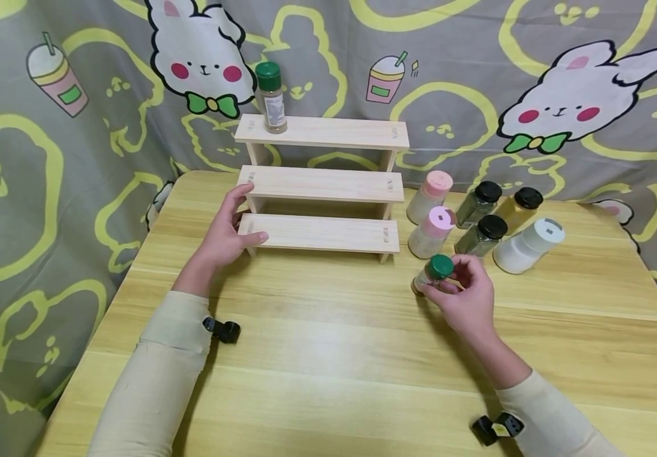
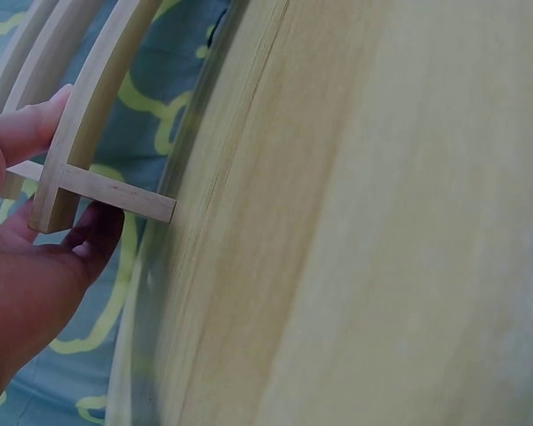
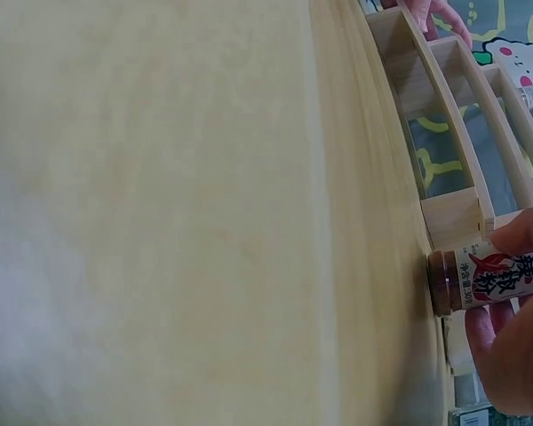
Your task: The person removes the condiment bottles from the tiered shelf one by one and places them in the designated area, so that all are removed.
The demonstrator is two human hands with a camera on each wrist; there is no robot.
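A three-step wooden rack (image 1: 319,231) stands toward the back of the table. My left hand (image 1: 222,235) grips its left end, thumb on top of the lowest step; in the left wrist view the fingers (image 2: 96,238) reach beneath that step. To the right of the rack, my right hand (image 1: 468,295) pinches a green-lidded spice jar (image 3: 493,277) between thumb and fingers. Its label carries a red chili picture, and reddish-brown powder shows at the base. The jar is near-upright and low over the table; whether it touches is unclear. Another green-lidded jar (image 1: 273,108) stands on the top step's left end.
Right of the rack stand two pink-lidded jars (image 1: 428,238), three black-lidded jars (image 1: 477,203) and a white-lidded jar (image 1: 525,247), close together. A patterned curtain (image 1: 328,57) hangs behind the wooden table (image 1: 328,355).
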